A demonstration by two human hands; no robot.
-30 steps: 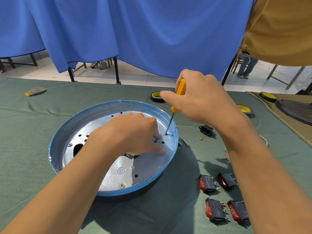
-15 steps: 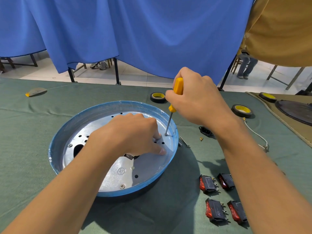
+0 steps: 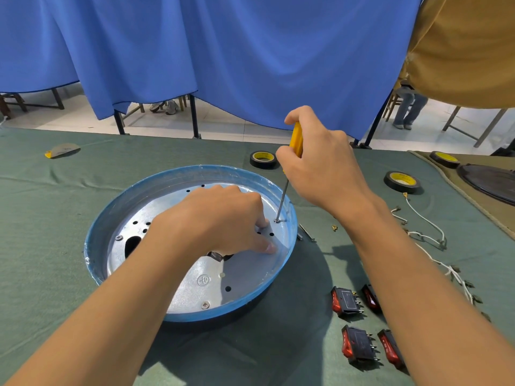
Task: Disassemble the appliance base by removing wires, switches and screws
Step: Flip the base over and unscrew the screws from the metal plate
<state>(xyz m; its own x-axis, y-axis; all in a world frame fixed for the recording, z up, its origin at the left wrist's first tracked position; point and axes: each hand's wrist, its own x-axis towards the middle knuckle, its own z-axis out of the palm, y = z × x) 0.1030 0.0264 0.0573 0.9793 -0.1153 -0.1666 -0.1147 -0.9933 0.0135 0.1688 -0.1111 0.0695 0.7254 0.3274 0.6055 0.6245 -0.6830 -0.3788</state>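
A round blue-rimmed appliance base (image 3: 106, 227) with a silvery metal plate inside lies on the green cloth. My left hand (image 3: 220, 218) rests inside it, fingers pressing down on the plate near its right edge. My right hand (image 3: 320, 171) grips a yellow-handled screwdriver (image 3: 296, 139) held nearly upright. Its tip sits on a screw (image 3: 277, 220) by the rim's right side. Two more screws (image 3: 205, 304) show on the plate, at the front and at the left. Several red-and-black rocker switches (image 3: 345, 300) lie to the right, partly hidden by my right forearm.
White wires (image 3: 426, 221) trail across the cloth at right. Black tape rolls (image 3: 263, 159) lie behind the base and further right. Small loose metal parts (image 3: 306, 233) sit just outside the rim. A tan mat with a dark disc (image 3: 490, 185) occupies the far right. Blue curtains hang behind.
My right hand has turned on the screwdriver handle and shifted slightly left, uncovering the wires at right. The left hand and the base stay put.
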